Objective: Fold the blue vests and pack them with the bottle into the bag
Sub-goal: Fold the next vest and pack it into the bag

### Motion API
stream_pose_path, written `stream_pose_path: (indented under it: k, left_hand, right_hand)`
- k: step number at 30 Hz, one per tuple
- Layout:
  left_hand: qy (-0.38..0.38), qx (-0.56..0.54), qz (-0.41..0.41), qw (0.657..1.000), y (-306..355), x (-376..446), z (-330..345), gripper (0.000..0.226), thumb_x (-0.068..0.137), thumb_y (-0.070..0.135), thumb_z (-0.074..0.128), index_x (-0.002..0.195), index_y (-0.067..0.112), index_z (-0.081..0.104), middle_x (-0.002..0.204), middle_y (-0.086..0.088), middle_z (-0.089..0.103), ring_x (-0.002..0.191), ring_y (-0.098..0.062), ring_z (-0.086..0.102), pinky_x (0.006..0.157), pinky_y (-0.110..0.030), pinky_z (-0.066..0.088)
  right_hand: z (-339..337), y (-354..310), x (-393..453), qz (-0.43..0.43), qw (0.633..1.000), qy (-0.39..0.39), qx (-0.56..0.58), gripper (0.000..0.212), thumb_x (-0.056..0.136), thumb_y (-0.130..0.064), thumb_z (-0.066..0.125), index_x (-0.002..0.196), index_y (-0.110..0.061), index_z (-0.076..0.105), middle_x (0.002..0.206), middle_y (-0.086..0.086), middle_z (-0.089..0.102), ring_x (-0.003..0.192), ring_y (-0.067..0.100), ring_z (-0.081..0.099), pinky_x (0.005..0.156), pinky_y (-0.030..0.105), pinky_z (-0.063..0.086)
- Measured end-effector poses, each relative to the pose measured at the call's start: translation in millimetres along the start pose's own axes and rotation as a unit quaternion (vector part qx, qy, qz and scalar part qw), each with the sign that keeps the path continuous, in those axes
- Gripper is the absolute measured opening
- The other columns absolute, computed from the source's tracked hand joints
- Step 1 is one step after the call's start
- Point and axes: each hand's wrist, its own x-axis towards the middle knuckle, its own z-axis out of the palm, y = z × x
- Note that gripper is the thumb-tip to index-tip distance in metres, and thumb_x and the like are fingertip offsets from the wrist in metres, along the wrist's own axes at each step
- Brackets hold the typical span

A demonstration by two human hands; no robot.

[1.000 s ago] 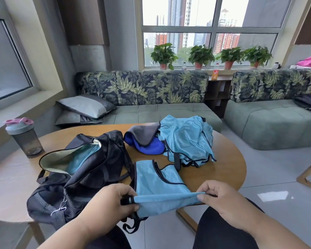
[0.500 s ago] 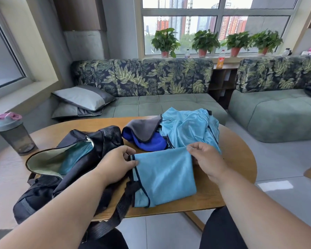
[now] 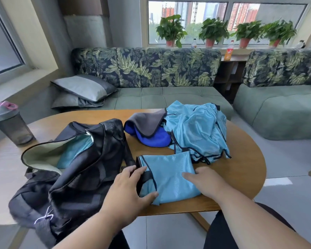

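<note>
Both hands, left [image 3: 127, 191] and right [image 3: 203, 182], press flat with fingers spread on the folded vest [image 3: 169, 175] near the table's [image 3: 241, 177] lower edge; no writing is readable.

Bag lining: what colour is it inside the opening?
Pale grey-green inside the black bag, seen in the head view.

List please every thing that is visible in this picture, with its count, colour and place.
folded vest: 1, light blue, table near edge
unfolded vests: pile, count unclear, light blue, table right
bag: 1, black, open, table left, light blue cloth inside
cloth: 1, grey over royal blue, table centre
bottle: 1, dark with pink lid, far left
table: 1, wooden
sofas: 2, green leaf print
cushions: 2, grey
potted plants: 4, windowsill
hands: left hand and right hand, on folded vest
</note>
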Motion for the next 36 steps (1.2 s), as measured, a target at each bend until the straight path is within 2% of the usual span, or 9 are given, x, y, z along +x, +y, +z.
stream_pose_path:
  k: [5, 10, 15, 19, 23, 25, 28, 33, 36]
  left_hand:
    - [0.006, -0.002, -0.033, 0.999, -8.2, -6.7, 5.6, 0.071, 0.090, 0.053, 0.066, 0.154, 0.043, 0.038, 0.140, 0.022, 0.051, 0.135, -0.008, 0.046, 0.111, -0.026, 0.040]
    - [0.011, -0.015, -0.064, 0.998, -7.0, -4.5, 4.3, 0.058, 0.096, 0.043, 0.060, 0.151, 0.040, 0.041, 0.138, 0.016, 0.059, 0.130, -0.013, 0.052, 0.108, -0.033, 0.045]
    - [0.018, 0.077, -0.106, 0.991, -33.8, -0.2, -5.3, 0.067, 0.096, 0.016, 0.053, 0.158, 0.032, 0.035, 0.135, 0.003, 0.059, 0.124, -0.021, 0.054, 0.105, -0.033, 0.045]
    - [0.019, 0.090, -0.134, 0.987, -40.2, 1.4, -18.3, 0.068, 0.091, 0.004, 0.047, 0.152, 0.031, 0.045, 0.130, 0.004, 0.060, 0.119, -0.020, 0.056, 0.100, -0.033, 0.048]
    - [0.079, -0.005, -0.076, 0.994, -5.7, -6.8, -26.9, 0.055, 0.088, 0.017, 0.057, 0.141, 0.035, 0.056, 0.129, 0.015, 0.059, 0.123, -0.012, 0.054, 0.103, -0.030, 0.046]
    - [0.074, -0.032, -0.037, 0.996, 15.9, -12.6, -23.8, 0.041, 0.089, 0.042, 0.064, 0.129, 0.039, 0.058, 0.114, 0.022, 0.058, 0.112, -0.006, 0.055, 0.096, -0.026, 0.047]
    - [0.025, -0.056, -0.078, 0.995, 31.6, -12.6, -13.3, 0.049, 0.082, 0.071, 0.066, 0.118, 0.041, 0.052, 0.094, 0.017, 0.059, 0.092, -0.004, 0.058, 0.077, -0.026, 0.046]
    - [0.000, -0.195, -0.140, 0.971, 25.0, -11.5, 2.6, 0.037, 0.090, 0.033, 0.078, 0.120, 0.039, 0.056, 0.083, 0.008, 0.071, 0.078, -0.001, 0.067, 0.076, -0.025, 0.055]
    - [-0.006, -0.325, -0.173, 0.930, 12.0, -11.3, 3.3, 0.037, 0.095, 0.019, 0.075, 0.123, 0.036, 0.058, 0.085, 0.006, 0.074, 0.072, 0.001, 0.065, 0.069, -0.013, 0.048]
  right_hand:
    - [7.6, -5.9, -5.4, -0.032, 0.994, -0.046, 0.099, 0.013, 0.086, -0.029, 0.082, 0.096, -0.021, 0.081, 0.092, -0.009, 0.081, 0.088, 0.013, 0.078, 0.092, 0.042, 0.062]
    - [5.0, -17.0, -22.1, -0.044, 0.961, -0.078, 0.260, 0.022, 0.100, -0.013, 0.066, 0.119, -0.020, 0.074, 0.107, -0.006, 0.081, 0.099, 0.014, 0.077, 0.088, 0.035, 0.060]
    - [-0.9, -28.6, -33.1, -0.074, 0.932, -0.059, 0.350, 0.025, 0.100, -0.009, 0.065, 0.122, -0.020, 0.070, 0.111, 0.000, 0.080, 0.103, 0.018, 0.076, 0.091, 0.038, 0.058]
    - [-0.4, -35.3, -39.6, -0.104, 0.920, -0.050, 0.374, 0.024, 0.099, -0.005, 0.065, 0.120, -0.017, 0.070, 0.110, 0.002, 0.080, 0.104, 0.020, 0.076, 0.089, 0.036, 0.056]
    - [0.9, -40.6, -43.1, -0.133, 0.917, -0.046, 0.374, 0.024, 0.099, -0.007, 0.066, 0.120, -0.017, 0.070, 0.113, 0.003, 0.079, 0.109, 0.021, 0.074, 0.094, 0.038, 0.056]
    - [1.1, -42.7, -43.1, -0.141, 0.915, -0.048, 0.376, 0.025, 0.099, -0.007, 0.066, 0.122, -0.017, 0.070, 0.115, 0.004, 0.079, 0.111, 0.023, 0.073, 0.097, 0.041, 0.056]
    - [1.0, -44.9, -44.2, -0.148, 0.909, -0.045, 0.387, 0.026, 0.099, -0.007, 0.066, 0.123, -0.015, 0.069, 0.117, 0.008, 0.078, 0.113, 0.026, 0.072, 0.100, 0.044, 0.056]
    - [-4.2, -45.6, -47.7, -0.144, 0.894, -0.044, 0.421, 0.027, 0.099, -0.004, 0.064, 0.124, -0.015, 0.069, 0.117, 0.009, 0.078, 0.113, 0.028, 0.072, 0.098, 0.043, 0.056]
    - [-8.6, -46.3, -45.9, -0.130, 0.875, -0.039, 0.465, 0.031, 0.099, -0.004, 0.063, 0.128, -0.013, 0.068, 0.119, 0.012, 0.077, 0.115, 0.031, 0.072, 0.100, 0.047, 0.056]
